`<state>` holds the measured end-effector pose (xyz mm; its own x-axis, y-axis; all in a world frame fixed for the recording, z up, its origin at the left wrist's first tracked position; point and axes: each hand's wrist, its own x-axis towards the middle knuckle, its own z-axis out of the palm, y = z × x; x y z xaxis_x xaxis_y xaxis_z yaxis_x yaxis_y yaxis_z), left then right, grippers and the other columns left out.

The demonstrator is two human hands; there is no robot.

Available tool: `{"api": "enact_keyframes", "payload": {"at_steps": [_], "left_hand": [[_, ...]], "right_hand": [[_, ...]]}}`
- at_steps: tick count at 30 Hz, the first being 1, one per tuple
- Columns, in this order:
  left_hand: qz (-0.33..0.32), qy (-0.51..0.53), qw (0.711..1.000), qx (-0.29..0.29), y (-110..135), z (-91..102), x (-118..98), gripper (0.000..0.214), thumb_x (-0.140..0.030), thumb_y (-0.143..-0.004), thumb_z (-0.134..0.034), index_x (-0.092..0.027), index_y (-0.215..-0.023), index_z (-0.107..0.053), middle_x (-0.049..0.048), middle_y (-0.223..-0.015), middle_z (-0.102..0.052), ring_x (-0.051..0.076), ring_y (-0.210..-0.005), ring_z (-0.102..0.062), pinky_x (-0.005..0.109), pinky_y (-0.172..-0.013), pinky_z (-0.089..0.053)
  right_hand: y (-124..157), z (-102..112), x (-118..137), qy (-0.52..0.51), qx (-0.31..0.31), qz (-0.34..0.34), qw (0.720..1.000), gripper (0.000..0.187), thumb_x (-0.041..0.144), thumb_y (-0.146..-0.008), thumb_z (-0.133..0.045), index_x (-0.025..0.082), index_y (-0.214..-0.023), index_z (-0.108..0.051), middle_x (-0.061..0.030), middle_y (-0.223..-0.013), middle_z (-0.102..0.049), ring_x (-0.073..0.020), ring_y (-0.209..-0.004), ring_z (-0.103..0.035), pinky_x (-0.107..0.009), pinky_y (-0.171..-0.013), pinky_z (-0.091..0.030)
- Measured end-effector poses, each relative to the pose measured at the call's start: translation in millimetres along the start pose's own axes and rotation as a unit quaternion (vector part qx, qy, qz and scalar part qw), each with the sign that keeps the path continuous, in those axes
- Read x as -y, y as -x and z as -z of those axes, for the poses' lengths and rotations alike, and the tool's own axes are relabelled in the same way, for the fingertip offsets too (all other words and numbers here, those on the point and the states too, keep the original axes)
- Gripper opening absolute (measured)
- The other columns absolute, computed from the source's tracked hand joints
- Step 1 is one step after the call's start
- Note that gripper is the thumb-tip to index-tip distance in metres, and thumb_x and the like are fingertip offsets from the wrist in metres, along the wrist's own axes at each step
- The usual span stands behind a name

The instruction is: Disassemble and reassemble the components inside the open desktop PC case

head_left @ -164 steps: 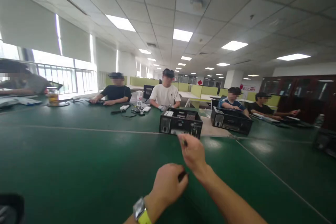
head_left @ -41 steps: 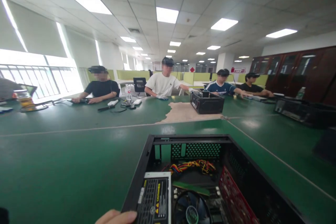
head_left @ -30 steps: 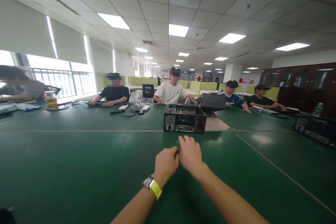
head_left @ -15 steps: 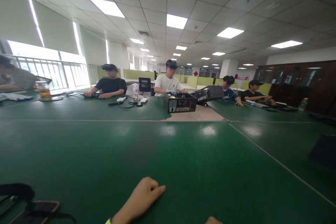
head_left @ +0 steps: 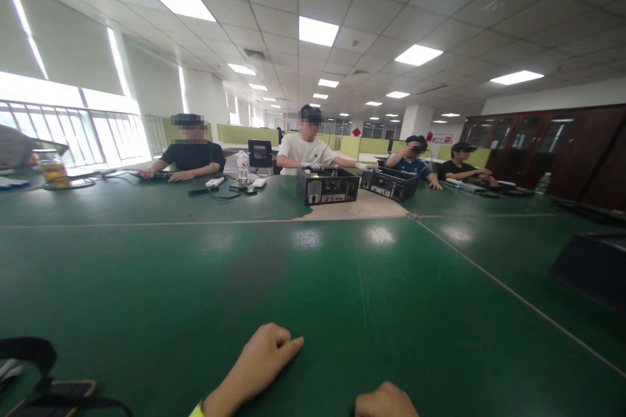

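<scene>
My left hand (head_left: 268,353) rests on the green tabletop (head_left: 205,287), its fingers curled into a loose fist and the thumb pointing right. Nothing shows in it. At the bottom edge, my right hand (head_left: 386,402) is partly in view, also curled closed on the table, with no object visible in it. The two hands are apart. To the left of them lies a phone (head_left: 63,397), with a black strap (head_left: 29,352) across and beside it.
Across the table, a person in a white shirt (head_left: 306,150) and gloves handles two open computer cases (head_left: 332,190). Other people sit to either side. A plastic bottle (head_left: 242,168) and a jar (head_left: 51,169) stand at the left. A dark box-like object (head_left: 591,267) is at the right.
My right hand has come further into view at the bottom; my left hand stays nearly still. Across the table, the second computer case has gone from tilted to flat. The view has turned slightly right.
</scene>
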<state>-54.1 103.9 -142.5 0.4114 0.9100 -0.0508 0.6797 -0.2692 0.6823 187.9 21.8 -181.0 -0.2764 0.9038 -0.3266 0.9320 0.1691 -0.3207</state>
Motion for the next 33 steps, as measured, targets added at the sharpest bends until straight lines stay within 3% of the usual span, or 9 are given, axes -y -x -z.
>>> {"api": "enact_keyframes", "payload": {"at_steps": [5,9,17,23,30,33], "left_hand": [[0.000,-0.019,1.000,-0.001,0.5,-0.7,-1.5,0.048,-0.056,-0.079,-0.043,-0.019,-0.051,-0.029,-0.0049,-0.052,-0.023,0.010,-0.051,-0.024,0.026,-0.049,-0.018],[0.008,-0.051,0.999,0.002,2.0,-2.0,-3.4,0.047,-0.055,-0.078,-0.045,-0.019,-0.052,-0.029,-0.0049,-0.052,-0.026,0.010,-0.052,-0.027,0.025,-0.049,-0.018],[-0.005,-0.089,0.996,0.002,2.8,-2.3,-4.1,0.047,-0.052,-0.079,-0.045,-0.019,-0.051,-0.029,-0.0048,-0.053,-0.028,0.010,-0.053,-0.029,0.025,-0.051,-0.020],[-0.007,-0.099,0.995,0.002,1.7,-2.3,-4.0,0.048,-0.053,-0.079,-0.045,-0.019,-0.050,-0.027,-0.0049,-0.051,-0.026,0.010,-0.051,-0.026,0.025,-0.050,-0.019],[-0.005,-0.108,0.994,0.000,4.5,-3.6,-6.3,0.047,-0.052,-0.080,-0.044,-0.019,-0.051,-0.028,-0.0047,-0.051,-0.028,0.010,-0.051,-0.029,0.025,-0.050,-0.019],[-0.006,-0.109,0.994,0.000,4.8,-2.9,-6.7,0.047,-0.051,-0.080,-0.044,-0.019,-0.050,-0.027,-0.0048,-0.051,-0.027,0.010,-0.050,-0.029,0.025,-0.050,-0.019]], "right_hand": [[5.0,2.2,4.4,-0.003,-0.019,0.031,0.999,0.015,0.037,-0.079,-0.060,0.026,-0.079,-0.070,0.0026,-0.079,-0.072,-0.0155,-0.074,-0.063,-0.022,-0.066,-0.042],[9.8,-0.5,3.4,-0.033,-0.058,0.037,0.997,0.028,0.049,-0.079,-0.059,0.025,-0.083,-0.072,0.0006,-0.076,-0.072,-0.0144,-0.070,-0.064,-0.021,-0.065,-0.042],[7.3,3.5,0.2,-0.024,-0.015,0.037,0.999,0.015,0.039,-0.073,-0.063,0.026,-0.073,-0.070,0.0052,-0.067,-0.068,-0.0128,-0.064,-0.058,-0.022,-0.066,-0.040],[11.6,5.4,7.7,-0.079,-0.039,0.010,0.996,0.025,0.046,-0.073,-0.064,0.022,-0.077,-0.070,0.0014,-0.071,-0.069,-0.0143,-0.067,-0.062,-0.020,-0.058,-0.039],[45.5,42.1,22.0,-0.111,-0.086,0.016,0.990,0.033,0.043,-0.072,-0.065,0.024,-0.099,-0.066,-0.0009,-0.085,-0.070,-0.0184,-0.078,-0.062,-0.027,-0.071,-0.045],[74.9,68.9,23.7,-0.057,-0.101,-0.018,0.993,0.052,0.045,-0.074,-0.061,0.024,-0.122,-0.058,-0.0089,-0.115,-0.065,-0.0276,-0.101,-0.060,-0.038,-0.086,-0.047]]}}
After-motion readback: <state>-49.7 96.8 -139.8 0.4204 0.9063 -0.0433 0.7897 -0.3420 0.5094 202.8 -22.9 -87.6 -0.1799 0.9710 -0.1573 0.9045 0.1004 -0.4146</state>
